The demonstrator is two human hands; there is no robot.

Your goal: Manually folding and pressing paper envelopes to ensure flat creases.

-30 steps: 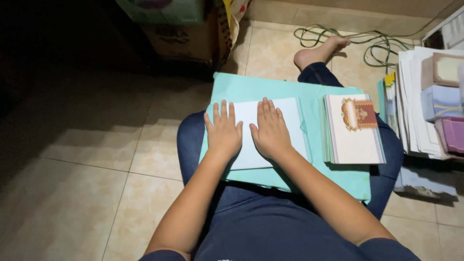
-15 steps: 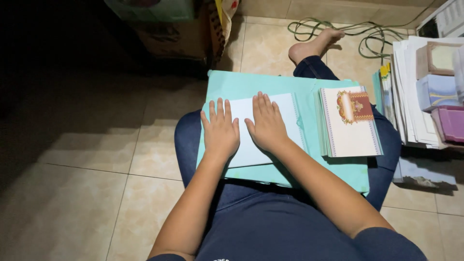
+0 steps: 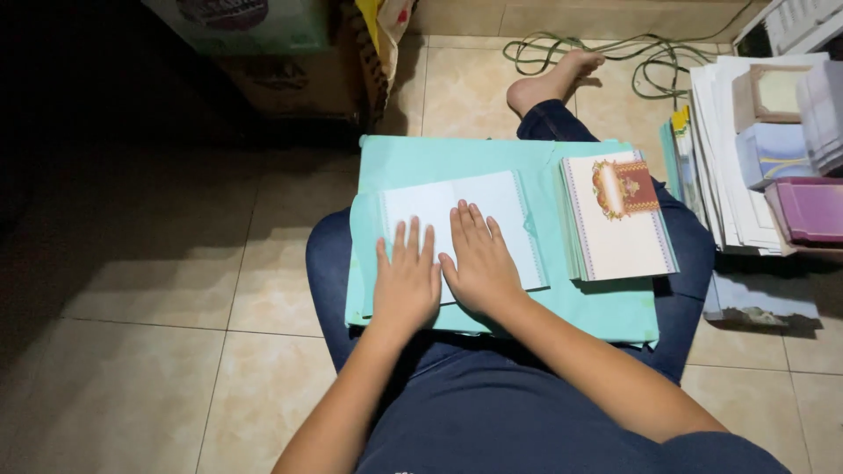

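I sit on a tiled floor with a teal sheet (image 3: 492, 158) spread over my lap. On it lies a white folded card (image 3: 487, 206). My left hand (image 3: 406, 283) and my right hand (image 3: 479, 262) press flat on the card's near half, side by side, fingers together and pointing away. Neither hand grips anything. To the right on the teal sheet rests a stack of white cards (image 3: 619, 219) with a red and gold ornament on top.
Stacks of paper and cards (image 3: 764, 149) in white, blue and purple stand at the right. A cardboard box (image 3: 290, 70) sits ahead on the left. Green cable (image 3: 615, 48) coils on the floor beyond my bare foot (image 3: 558, 79).
Both hands have slid toward me along the white card, uncovering more of its far half. The view has shifted slightly.
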